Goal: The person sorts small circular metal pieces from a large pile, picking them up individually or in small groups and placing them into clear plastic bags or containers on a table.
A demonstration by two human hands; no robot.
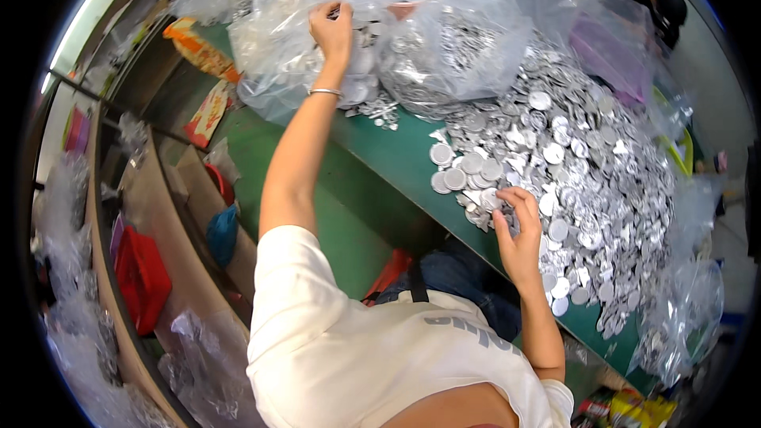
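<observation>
A big heap of small silver round discs (571, 158) covers a green table (396, 160). My right hand (519, 230) rests at the near edge of the heap, fingers curled around a few discs. My left hand (333, 30) reaches far out to a clear plastic bag (273, 40) of the same silver pieces, fingers pinched at the bag's opening. A thin bracelet sits on that wrist. A second clear bag (456, 40) full of discs lies between the two hands.
Another person (654, 4) sits at the far right corner. More clear bags (682, 317) hang off the table's right end. Wooden shelves on the left hold a red container (143, 277), a blue item (223, 234) and plastic wrap.
</observation>
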